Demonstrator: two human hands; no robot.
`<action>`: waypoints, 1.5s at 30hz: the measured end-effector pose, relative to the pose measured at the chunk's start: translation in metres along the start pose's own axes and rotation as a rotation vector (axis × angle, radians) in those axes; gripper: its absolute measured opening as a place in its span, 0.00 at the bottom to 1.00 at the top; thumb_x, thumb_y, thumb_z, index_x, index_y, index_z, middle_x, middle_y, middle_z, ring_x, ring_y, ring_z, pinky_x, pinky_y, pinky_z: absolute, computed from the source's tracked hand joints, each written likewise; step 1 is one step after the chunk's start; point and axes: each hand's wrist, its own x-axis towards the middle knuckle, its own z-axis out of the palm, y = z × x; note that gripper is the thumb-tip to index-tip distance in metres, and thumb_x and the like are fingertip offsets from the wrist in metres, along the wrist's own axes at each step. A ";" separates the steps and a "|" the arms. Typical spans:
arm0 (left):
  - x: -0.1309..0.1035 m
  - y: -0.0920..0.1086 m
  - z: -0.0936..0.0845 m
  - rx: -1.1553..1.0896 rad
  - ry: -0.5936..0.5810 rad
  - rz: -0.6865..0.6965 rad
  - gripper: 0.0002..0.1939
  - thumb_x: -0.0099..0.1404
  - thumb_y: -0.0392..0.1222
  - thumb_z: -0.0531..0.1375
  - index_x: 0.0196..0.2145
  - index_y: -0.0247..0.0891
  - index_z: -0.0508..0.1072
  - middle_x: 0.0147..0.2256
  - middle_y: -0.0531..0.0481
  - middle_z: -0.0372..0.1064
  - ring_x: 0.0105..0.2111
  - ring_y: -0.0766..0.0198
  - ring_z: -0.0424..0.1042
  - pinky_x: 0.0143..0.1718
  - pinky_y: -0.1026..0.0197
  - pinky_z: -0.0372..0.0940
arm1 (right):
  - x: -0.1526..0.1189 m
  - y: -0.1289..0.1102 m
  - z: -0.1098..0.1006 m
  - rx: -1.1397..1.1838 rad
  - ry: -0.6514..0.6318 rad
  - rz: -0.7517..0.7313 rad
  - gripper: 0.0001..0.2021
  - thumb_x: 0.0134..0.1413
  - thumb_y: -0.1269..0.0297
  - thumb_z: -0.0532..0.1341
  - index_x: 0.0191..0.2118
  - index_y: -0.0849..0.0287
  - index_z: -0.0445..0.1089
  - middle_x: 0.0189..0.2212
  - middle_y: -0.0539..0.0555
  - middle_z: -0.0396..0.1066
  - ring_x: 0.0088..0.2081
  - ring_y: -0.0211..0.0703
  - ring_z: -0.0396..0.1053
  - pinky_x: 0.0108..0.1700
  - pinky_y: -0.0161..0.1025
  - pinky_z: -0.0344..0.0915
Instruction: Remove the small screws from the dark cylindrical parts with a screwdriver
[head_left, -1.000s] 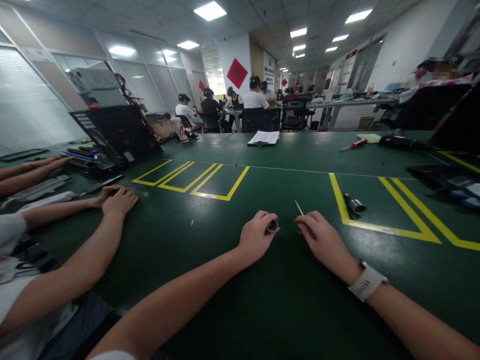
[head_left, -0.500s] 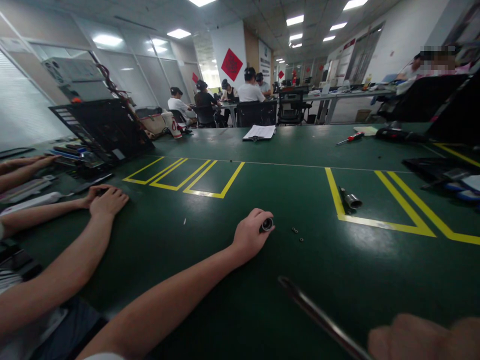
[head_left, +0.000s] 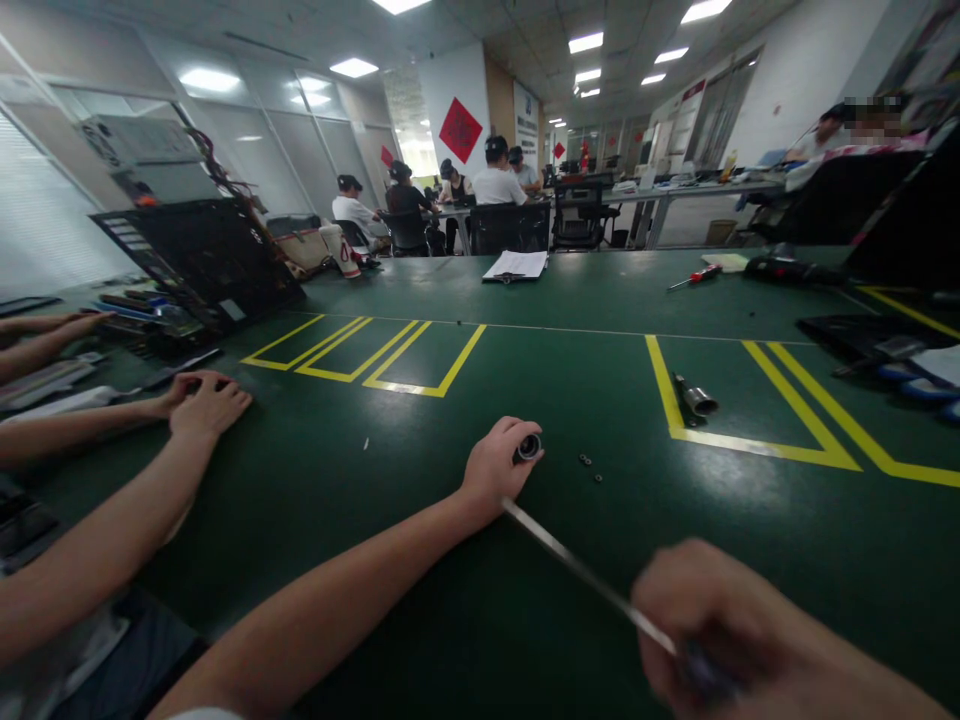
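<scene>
My left hand point(head_left: 491, 465) is closed around a dark cylindrical metal part point(head_left: 529, 447), whose round hollow end faces up and to the right. Blurred by motion, my right hand point(head_left: 705, 610) grips the handle of a screwdriver point(head_left: 574, 560). Its long metal shaft points up and left, the tip appearing in front of my left wrist. Several small nuts point(head_left: 586, 461) lie on the green table just right of my left hand. Farther right, a silvery cup-shaped metal part point(head_left: 699, 402) rests inside a yellow-taped area.
Another person's hands point(head_left: 206, 405) rest on the table at the left. A clipboard with papers point(head_left: 516, 265) lies at the far edge. A red-handled screwdriver point(head_left: 694, 277) sits at the back right, near a dark power tool point(head_left: 795, 270). Yellow tape point(head_left: 409, 388) marks the table.
My right hand has come up and left from the lower right corner, bringing the screwdriver's shaft toward my left wrist. My left hand still holds the cylindrical part.
</scene>
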 end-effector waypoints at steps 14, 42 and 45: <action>0.008 -0.014 0.005 -0.441 0.023 -0.158 0.21 0.53 0.25 0.57 0.45 0.37 0.68 0.43 0.47 0.67 0.44 0.61 0.68 0.46 0.54 0.66 | 0.064 0.119 -0.007 -0.334 0.040 0.161 0.12 0.53 0.64 0.60 0.45 0.55 0.71 0.38 0.54 0.68 0.39 0.47 0.68 0.40 0.46 0.67; 0.006 0.001 0.009 -0.984 -0.015 -0.391 0.18 0.55 0.31 0.60 0.45 0.37 0.69 0.44 0.44 0.68 0.45 0.58 0.69 0.51 0.49 0.63 | 0.059 0.103 -0.007 -0.073 0.549 0.243 0.16 0.57 0.51 0.54 0.29 0.58 0.66 0.20 0.49 0.65 0.22 0.40 0.64 0.24 0.36 0.61; 0.006 0.002 0.008 -0.981 -0.015 -0.398 0.18 0.55 0.30 0.60 0.45 0.37 0.69 0.44 0.44 0.68 0.45 0.58 0.69 0.50 0.49 0.63 | 0.060 0.102 -0.007 -0.096 0.547 0.238 0.16 0.56 0.51 0.54 0.27 0.58 0.65 0.19 0.48 0.64 0.21 0.39 0.63 0.23 0.35 0.59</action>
